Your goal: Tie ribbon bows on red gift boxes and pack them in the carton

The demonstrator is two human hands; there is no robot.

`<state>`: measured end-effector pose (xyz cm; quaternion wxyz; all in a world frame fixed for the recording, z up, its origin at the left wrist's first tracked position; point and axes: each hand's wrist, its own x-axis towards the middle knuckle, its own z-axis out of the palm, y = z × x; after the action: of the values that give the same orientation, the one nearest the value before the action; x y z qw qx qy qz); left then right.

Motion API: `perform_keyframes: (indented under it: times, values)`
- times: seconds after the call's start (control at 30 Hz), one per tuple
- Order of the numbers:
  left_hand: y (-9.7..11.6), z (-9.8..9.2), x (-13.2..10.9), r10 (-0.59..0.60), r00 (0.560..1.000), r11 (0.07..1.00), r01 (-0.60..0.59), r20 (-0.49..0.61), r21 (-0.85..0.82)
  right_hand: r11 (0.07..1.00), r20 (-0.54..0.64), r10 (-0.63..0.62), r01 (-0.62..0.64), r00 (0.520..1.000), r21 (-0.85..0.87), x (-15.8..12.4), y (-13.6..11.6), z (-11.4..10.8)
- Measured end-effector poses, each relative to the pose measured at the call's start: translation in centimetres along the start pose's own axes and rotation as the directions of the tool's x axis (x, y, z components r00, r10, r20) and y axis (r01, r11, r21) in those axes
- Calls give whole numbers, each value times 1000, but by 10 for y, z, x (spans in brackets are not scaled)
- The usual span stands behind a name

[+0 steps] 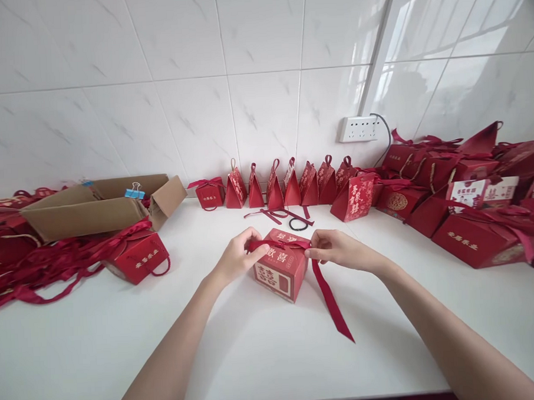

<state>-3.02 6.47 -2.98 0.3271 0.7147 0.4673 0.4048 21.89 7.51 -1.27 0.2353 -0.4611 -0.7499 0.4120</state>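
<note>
A red gift box (pixel 281 267) with gold lettering and a pale printed panel stands on the white table in front of me. Across its top runs a dark red ribbon (pixel 331 303), knotted near the middle, with one long tail lying on the table to the right. At the box's upper left edge, my left hand (pixel 241 254) pinches the ribbon between thumb and fingers. My right hand (pixel 328 246) is closed on the ribbon at the upper right edge, the tail hanging below its fingertips.
Small triangular red boxes (pixel 275 188) line the wall. An open cardboard box (pixel 86 217) with a blue binder clip stands left, beside loose red ribbons (pixel 53 268) and a red box (pixel 139 255). Many red boxes (pixel 481 232) crowd the right. A black ring (pixel 299 224) lies behind the gift box.
</note>
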Motion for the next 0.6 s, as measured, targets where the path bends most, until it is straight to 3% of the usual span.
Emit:
perform_keyframes:
  times: [0.07, 0.2, 0.33, 0.47, 0.6]
  values:
    - [3, -3, 0, -61, 994, 993, 69, 92, -92, 998, 27, -6, 4, 1000, 69, 5, 7, 1]
    - [9, -12, 1, -164, 941, 959, 222, 295, -175, 973, 57, -38, 24, 998, 231, 12, 12, 5]
    - [9, -18, 2, -153, 935, 954, 225, 320, -199, 903, 20, -35, 23, 999, 429, 11, 7, 11]
    - [5, -18, 2, -168, 929, 923, 266, 329, -277, 880, 79, 23, -58, 997, 471, 11, 9, 16]
    - [2, -15, 4, -174, 927, 882, 297, 333, -367, 794, 120, -2, -72, 993, 604, 14, 14, 22]
